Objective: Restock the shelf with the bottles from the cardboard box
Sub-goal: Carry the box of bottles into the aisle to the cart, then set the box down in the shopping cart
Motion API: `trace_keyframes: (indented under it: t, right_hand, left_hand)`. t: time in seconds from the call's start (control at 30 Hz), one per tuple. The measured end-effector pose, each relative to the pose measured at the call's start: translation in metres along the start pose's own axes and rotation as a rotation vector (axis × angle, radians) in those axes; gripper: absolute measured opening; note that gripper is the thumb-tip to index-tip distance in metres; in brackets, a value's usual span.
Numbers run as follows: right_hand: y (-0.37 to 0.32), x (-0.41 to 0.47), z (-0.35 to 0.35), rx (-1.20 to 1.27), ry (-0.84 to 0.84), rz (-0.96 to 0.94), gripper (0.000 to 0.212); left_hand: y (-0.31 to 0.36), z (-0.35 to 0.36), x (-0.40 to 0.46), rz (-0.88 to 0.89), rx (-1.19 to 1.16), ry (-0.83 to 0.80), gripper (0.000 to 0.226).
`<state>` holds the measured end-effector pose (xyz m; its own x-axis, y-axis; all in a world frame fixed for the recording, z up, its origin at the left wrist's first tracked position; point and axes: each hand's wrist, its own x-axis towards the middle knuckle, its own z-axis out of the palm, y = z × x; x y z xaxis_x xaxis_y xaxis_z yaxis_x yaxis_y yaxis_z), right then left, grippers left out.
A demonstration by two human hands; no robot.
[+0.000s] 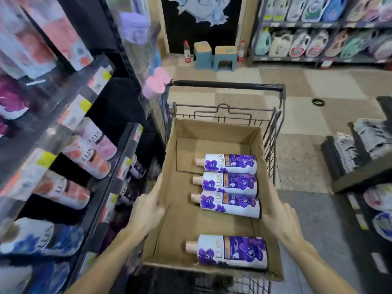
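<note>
An open cardboard box (169,187) sits in a black wire shopping cart (227,85) at the centre of the frame. Both hands hold the box by its long sides: the left hand (148,211) lies flat against the outside of the left wall with the thumb hooked over the rim, and the right hand (280,221) presses the outside of the right wall, its fingers spread along the cardboard. Neither hand holds a bottle.

Four purple-and-white Lux bottles lie on their sides on the box floor, caps pointing to the left of the frame. Three lie touching one another in a row toward the right wall: the far bottle (229,163), the middle bottle (228,182) and the third bottle (229,204). The nearest bottle (231,251) lies apart from them at the lower end of the box, close to the near wall.

The shelf (127,149) fills the left side of the frame, with blurred pink, orange and blue Lux bottles (89,153) lying on its tiers behind yellow and red price tags. At the upper right a second rack (318,25) carries large detergent jugs. Two small blue stools (214,56) stand on the tiled floor at the top centre
</note>
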<state>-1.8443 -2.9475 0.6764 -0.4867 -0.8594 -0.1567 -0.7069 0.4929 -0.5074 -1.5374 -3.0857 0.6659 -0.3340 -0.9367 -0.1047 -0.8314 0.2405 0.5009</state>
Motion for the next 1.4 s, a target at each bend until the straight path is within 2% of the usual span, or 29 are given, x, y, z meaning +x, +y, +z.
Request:
trace_keyframes:
  t: [0.1,0.23,0.4,0.53,0.63,0.8,0.97,1.23,1.4]
  right_hand:
    - [0.008,0.029,0.039,0.004,-0.017,0.069,0.093]
    - [0.028,0.050,0.083,0.009,-0.040,0.171,0.086]
    - [0.056,0.062,0.124,-0.058,-0.070,0.247,0.083]
    - [0.078,0.064,0.162,-0.074,-0.101,0.273,0.089]
    - [0.092,0.064,0.190,-0.030,-0.099,0.285,0.085]
    - [0.106,0.065,0.220,0.076,-0.071,0.333,0.073]
    - [0.121,0.055,0.241,-0.034,0.006,0.233,0.079]
    - [0.135,0.032,0.276,0.059,-0.093,0.422,0.078]
    - [0.147,0.040,0.292,0.095,-0.071,0.358,0.072]
  left_hand:
    - [-0.015,0.026,0.034,0.017,0.084,-0.024,0.097]
    - [-0.040,0.069,0.059,0.019,0.121,-0.059,0.101]
    - [-0.043,0.114,0.067,-0.057,0.127,-0.141,0.090]
    - [-0.063,0.155,0.068,-0.078,0.165,-0.199,0.099]
    - [-0.075,0.186,0.061,-0.122,0.187,-0.185,0.100]
    - [-0.088,0.233,0.048,-0.205,0.070,-0.112,0.113]
    - [-0.096,0.242,0.032,-0.232,0.112,-0.043,0.107]
    - [-0.105,0.271,0.021,-0.316,0.155,-0.134,0.097]
    - [-0.109,0.295,0.024,-0.330,0.104,-0.153,0.092]
